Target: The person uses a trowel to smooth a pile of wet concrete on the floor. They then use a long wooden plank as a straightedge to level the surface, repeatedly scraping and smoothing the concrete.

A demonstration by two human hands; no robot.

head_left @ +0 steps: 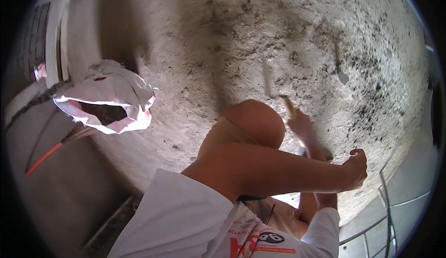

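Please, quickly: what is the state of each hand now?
Left hand: curled; whether open or fully closed, I cannot tell.
Right hand: closed on a wooden-looking handle.

White short-sleeved T-shirt [179, 221], red and black front print [260, 244], tan shorts [217, 138], bare hands [356, 170]

1. Beneath you spreads a rough, grey-brown floor [176, 53], filling most of the frame, smoother toward the left and pitted toward the upper right.
2. At the left of the frame, your floor bears a pale sack [127, 87], its ragged mouth gaping open.
3. Dark crumbs [369, 111] lie scattered before you, thickest right of centre.
4. Among them, at the upper right, you have a whitish chip [343, 78].
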